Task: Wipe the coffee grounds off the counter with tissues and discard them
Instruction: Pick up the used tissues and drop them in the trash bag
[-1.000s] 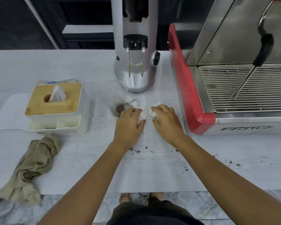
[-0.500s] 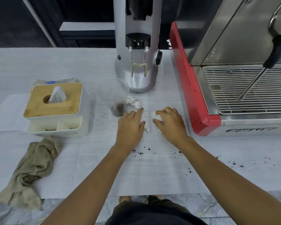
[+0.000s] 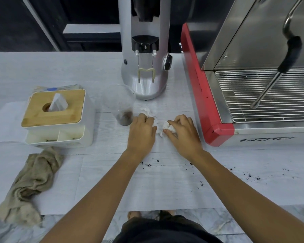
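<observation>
A crumpled beige cloth (image 3: pixel 31 181) is lying at the counter's left edge, beside a white tissue box with a bamboo lid (image 3: pixel 57 116). A clear plastic cup holding brown grounds (image 3: pixel 120 106) is standing just left of the left hand (image 3: pixel 142 133), which is pressing flat on crumpled white tissues (image 3: pixel 159 126). The right hand (image 3: pixel 182 131) is pinching the same wad with curled fingertips. Dark coffee grounds (image 3: pixel 148 165) are sitting scattered on the pale counter (image 3: pixel 165 186) nearer the person, trailing rightward below the red-edged espresso machine (image 3: pixel 200 95). A sideways sweep risks tipping the cup and spilling more; the thin wad may also tear.
</observation>
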